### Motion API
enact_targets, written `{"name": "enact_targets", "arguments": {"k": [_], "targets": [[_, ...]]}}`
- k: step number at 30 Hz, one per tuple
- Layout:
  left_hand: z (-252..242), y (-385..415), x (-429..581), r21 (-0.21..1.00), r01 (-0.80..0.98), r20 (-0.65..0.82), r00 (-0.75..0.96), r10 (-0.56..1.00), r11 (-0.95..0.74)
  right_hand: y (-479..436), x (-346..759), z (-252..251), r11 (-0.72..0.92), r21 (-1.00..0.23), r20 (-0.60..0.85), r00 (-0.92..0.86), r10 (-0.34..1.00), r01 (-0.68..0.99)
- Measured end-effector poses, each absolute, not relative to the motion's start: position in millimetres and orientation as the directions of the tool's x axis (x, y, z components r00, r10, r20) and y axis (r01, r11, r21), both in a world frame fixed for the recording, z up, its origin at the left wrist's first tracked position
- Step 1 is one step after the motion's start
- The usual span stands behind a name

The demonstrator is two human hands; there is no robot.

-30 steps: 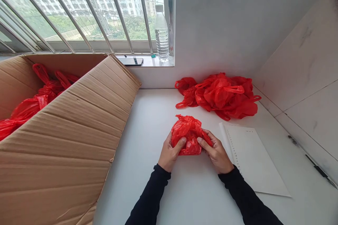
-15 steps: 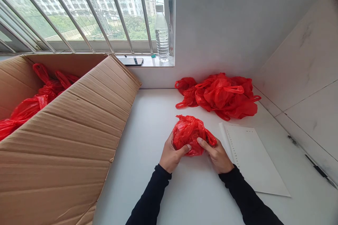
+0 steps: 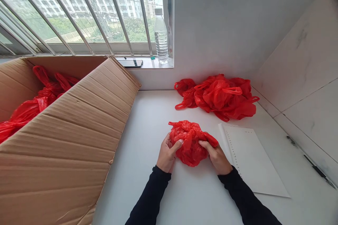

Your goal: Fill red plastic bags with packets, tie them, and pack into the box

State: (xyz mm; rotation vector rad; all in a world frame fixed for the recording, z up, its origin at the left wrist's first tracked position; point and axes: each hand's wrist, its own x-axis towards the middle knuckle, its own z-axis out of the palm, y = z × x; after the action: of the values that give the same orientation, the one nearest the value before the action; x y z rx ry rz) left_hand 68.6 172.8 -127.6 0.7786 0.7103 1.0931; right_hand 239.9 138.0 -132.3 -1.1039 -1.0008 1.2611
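One crumpled red plastic bag [image 3: 190,143] gripped from both sides at mid-counter [image 3: 195,197].
Left to right: one corrugated cardboard box [image 3: 66,140], flap overhanging the counter's left edge, glossy red bags [image 3: 31,103] inside; left hand [image 3: 166,153] and right hand [image 3: 218,156] closed on the bag; one flat white sheet [image 3: 255,161] just beside; open surface toward the viewer; tiled wall [image 3: 303,77] bounds the right.

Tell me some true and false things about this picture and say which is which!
1. The left hand and right hand both grip one red bag. True.
2. The water bottle lies on its side. False: it stands upright on the windowsill.
3. The cardboard box has red bags inside. True.
4. The pile of bags sits on the notebook. False: it lies by the wall, apart from the notebook.
5. A phone lies on the windowsill. True.
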Motion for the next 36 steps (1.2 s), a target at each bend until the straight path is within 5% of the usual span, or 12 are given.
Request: {"name": "enact_targets", "arguments": {"k": [9,29,36], "targets": [[-121.7,173.0,65.2,0.786,-0.51,-0.186,0.346,0.92,0.35,135.9,239.8,-134.5,-0.007,-0.974,-0.033,0.113,0.993,-0.226],[-116.9,170.6,71.5,0.939,-0.344,0.016,-0.029,0.999,-0.025,136.8,240.9,-134.6,0.046,-0.958,0.0,0.159,0.987,-0.285],[-117.3,165.0,70.5,0.967,-0.24,0.079,-0.019,0.997,-0.081,139.1,240.9,-137.7,0.06,-0.957,0.0,0.206,0.979,-0.285]]}}
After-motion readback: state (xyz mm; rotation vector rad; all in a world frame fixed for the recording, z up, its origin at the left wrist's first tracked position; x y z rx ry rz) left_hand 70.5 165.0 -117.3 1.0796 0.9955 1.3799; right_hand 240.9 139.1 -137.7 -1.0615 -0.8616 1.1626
